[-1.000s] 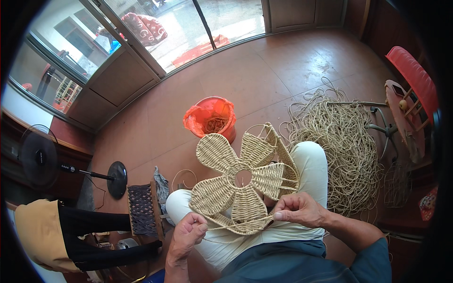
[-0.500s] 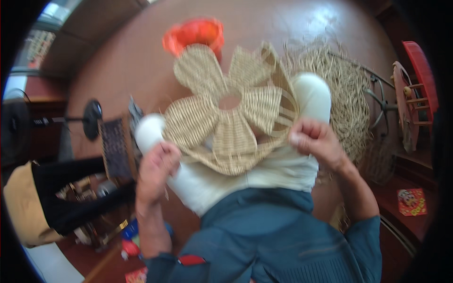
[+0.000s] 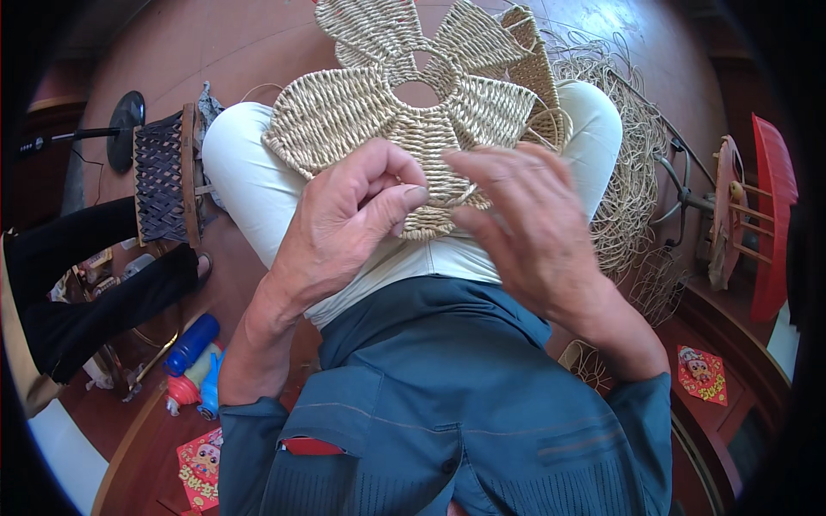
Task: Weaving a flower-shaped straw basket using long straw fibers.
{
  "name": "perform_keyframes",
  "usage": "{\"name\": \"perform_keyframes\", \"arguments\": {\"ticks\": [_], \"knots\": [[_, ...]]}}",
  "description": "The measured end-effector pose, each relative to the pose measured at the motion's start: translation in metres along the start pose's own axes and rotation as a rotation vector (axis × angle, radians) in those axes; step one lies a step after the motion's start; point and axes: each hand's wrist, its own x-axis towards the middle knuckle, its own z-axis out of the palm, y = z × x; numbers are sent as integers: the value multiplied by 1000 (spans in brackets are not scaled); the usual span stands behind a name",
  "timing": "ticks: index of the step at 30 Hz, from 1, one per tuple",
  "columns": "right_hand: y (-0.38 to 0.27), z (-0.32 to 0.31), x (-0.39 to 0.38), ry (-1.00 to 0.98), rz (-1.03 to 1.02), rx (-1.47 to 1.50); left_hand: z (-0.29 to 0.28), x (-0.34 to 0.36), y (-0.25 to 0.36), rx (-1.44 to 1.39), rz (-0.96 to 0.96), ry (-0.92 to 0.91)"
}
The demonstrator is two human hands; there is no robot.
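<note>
A flower-shaped woven straw piece point(image 3: 422, 133) rests across my lap, its broad petals set round a ringed hole. Coarse twisted straw cord makes up its weave, and a deeper woven side stands at its right back. Over its near edge, my left hand point(image 3: 348, 215) is closed, thumb and forefinger pinched together; whatever may be between them is too small to make out. Close by on the right, my right hand point(image 3: 538, 228) has its thumb and fingers apart, slightly blurred. A thin loose strand point(image 3: 469, 194) shows between the two hands, against the near petal.
A heap of loose straw cord point(image 3: 632, 181) lies on the floor to the right, by a metal stand point(image 3: 688, 198) and a red chair point(image 3: 770, 215). Leftward are a dark woven stool point(image 3: 163, 176), a fan base point(image 3: 126, 133), a blue bottle point(image 3: 191, 344) and another person's legs point(image 3: 103, 297).
My hands have come from the two sides of the woven piece to its near middle, almost together. The view has shifted, and the orange-red basin beyond is almost out of sight.
</note>
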Motion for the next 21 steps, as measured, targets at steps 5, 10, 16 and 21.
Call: {"name": "perform_keyframes", "arguments": {"ticks": [5, 10, 16, 21], "knots": [[0, 32, -8, -101, 361, 630, 2, 1, -7, -35, 32, -25], [2, 40, -16, -26, 338, 630, -6, -4, -25, 2, -35, -35], [11, 33, -21, -18, 284, 416, -19, -10, -42, -32, 0, 92], [19, 31, -30, 61, 336, 313, -36, -17, -44, 21, 42, 280]]}}
